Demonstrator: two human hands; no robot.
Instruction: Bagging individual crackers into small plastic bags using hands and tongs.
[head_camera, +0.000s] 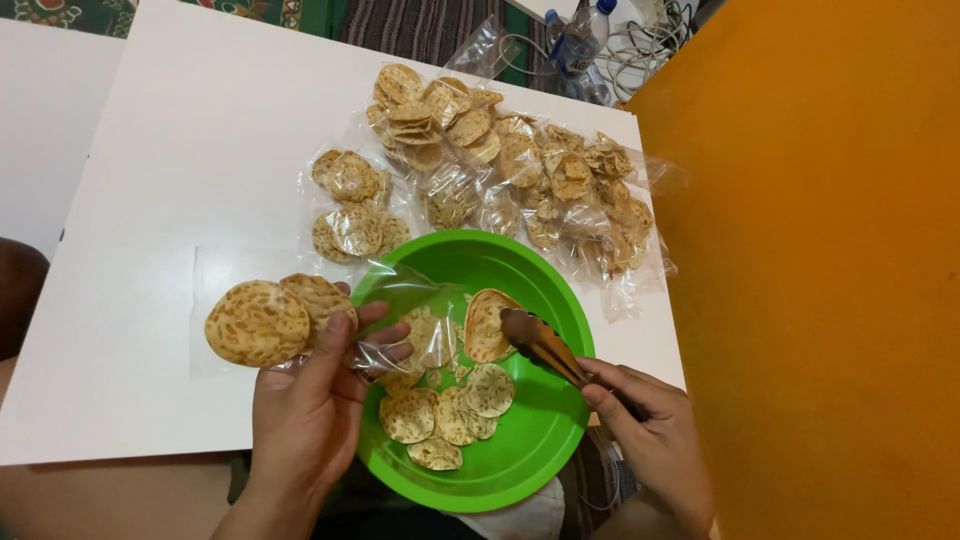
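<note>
The left hand (305, 400) is pinching a clear plastic bag (395, 320) holding two round crackers (258, 322), its fingers (335, 335) closing on the bag's open end. The right hand (655, 430) is gripping metal tongs (540, 345), which are clamping one cracker (484, 325) just right of those fingers, over a green bowl (540, 440) of loose crackers. Beyond the fingers, filled bags (500, 165) are lying on the white surface (180, 180).
</note>
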